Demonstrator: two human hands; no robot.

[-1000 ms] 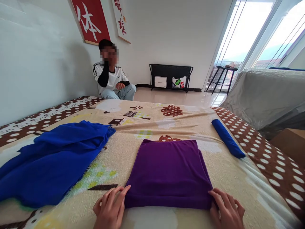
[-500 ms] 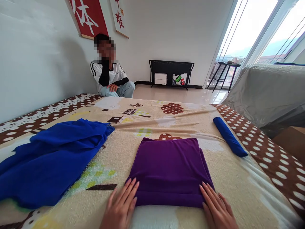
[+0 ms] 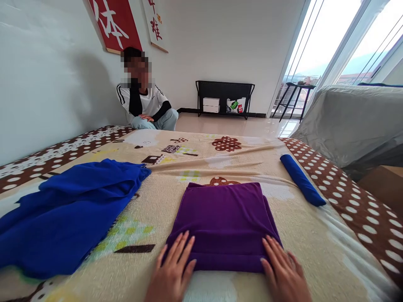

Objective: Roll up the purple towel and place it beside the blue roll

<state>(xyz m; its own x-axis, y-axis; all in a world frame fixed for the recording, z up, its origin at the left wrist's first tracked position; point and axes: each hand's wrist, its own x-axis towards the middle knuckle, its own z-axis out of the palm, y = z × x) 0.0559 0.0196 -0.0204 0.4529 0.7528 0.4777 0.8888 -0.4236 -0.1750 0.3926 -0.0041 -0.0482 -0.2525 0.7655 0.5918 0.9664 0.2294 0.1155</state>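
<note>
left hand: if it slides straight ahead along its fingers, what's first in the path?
The left hand already lies flat with fingertips on the purple towel, at its rolled near edge. Straight on, it would likely push up that fold and cross the towel; beyond lies only the patterned blanket.

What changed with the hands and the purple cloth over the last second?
Both hands slid inward from the near corners: the left hand and right hand now lie flat on the purple cloth's near edge, which has been rolled over into a fold. The loose blue cloth and rolled blue cloth have not moved.
</note>
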